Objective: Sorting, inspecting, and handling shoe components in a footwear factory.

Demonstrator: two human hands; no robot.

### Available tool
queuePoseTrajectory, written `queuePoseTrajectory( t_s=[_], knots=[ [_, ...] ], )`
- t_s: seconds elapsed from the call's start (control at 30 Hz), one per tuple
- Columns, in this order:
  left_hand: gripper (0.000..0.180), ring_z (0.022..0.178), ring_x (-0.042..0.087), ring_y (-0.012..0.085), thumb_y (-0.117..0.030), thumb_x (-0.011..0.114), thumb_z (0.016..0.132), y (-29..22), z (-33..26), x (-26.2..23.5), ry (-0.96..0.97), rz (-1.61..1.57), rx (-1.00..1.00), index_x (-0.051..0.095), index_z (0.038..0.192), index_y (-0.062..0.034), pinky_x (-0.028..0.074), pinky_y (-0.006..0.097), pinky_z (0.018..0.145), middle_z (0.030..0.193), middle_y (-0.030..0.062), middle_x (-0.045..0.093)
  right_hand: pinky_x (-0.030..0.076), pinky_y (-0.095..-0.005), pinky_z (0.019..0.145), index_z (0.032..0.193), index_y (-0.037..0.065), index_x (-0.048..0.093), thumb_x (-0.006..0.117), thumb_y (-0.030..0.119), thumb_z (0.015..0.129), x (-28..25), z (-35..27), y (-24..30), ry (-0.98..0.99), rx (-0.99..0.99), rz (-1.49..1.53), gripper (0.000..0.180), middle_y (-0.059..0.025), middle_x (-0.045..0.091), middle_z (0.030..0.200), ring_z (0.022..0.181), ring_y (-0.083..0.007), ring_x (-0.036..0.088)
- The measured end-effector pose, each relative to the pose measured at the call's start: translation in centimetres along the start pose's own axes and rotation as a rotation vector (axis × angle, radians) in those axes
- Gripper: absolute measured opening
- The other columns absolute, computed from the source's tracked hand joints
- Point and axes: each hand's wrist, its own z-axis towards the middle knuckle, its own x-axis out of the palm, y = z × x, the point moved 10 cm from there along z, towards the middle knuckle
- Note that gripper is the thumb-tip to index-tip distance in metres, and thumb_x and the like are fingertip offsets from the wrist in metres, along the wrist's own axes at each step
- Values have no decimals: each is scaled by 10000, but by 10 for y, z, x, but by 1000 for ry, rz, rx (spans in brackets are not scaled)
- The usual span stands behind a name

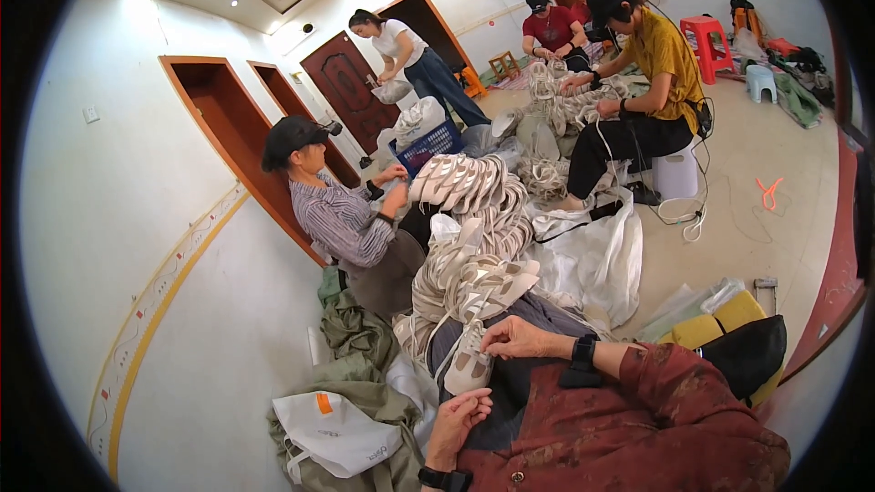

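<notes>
At the far left of the person's lap the left hand [458, 416] rests low on the dark trousers, fingers curled loosely inward and holding nothing that shows, just below the heel end of a pale shoe upper [468, 363] that lies across the thigh. To work this piece well, that hand would do better brought up against the upper, so the piece cannot slide while the other hand works at it. Moving right, the right hand [517, 338] sits at the top edge of the same upper, thumb and forefinger pressed together in a pinch; what they grip looks like a lace or a thin strap, though the view is too small to be sure which. A short, firm pinch close to the eyelet or edge, with the pull kept in line with the upper, should keep the thin piece from twisting or slipping out. Just above both hands rises a stack of finished uppers [460, 278] of the same cream and grey make, close enough that a careless elbow could tip it, so the wrists are best kept low. Further right, a white sack [597, 255] lies open on the floor, and beside the knee sits a yellow stool [720, 319].
</notes>
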Motion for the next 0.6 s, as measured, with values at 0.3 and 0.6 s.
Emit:
queuePoseTrajectory(
  t_s=[0.3, 0.6],
  knots=[
    [320, 831, 620, 104, -134, 543, 975, -3, -2, 3, -24, -7, -6, 581, 1215, 75, 508, 208, 761, 974, 66, 651, 445, -193, 552, 982, 1, 683, 627, 48, 875, -1, 1, -1, 4, -16, 9, 129, 0, 639, 756, 599, -46, 546],
    [326, 824, 617, 105, -136, 542, 976, -3, -2, 4, -11, -15, 3, 574, 1217, 82, 509, 206, 761, 978, 70, 650, 451, -194, 559, 981, 1, 684, 615, 48, 881, -1, 0, 0, 9, 6, -1, 130, -10, 636, 749, 605, -51, 556]
  ],
)
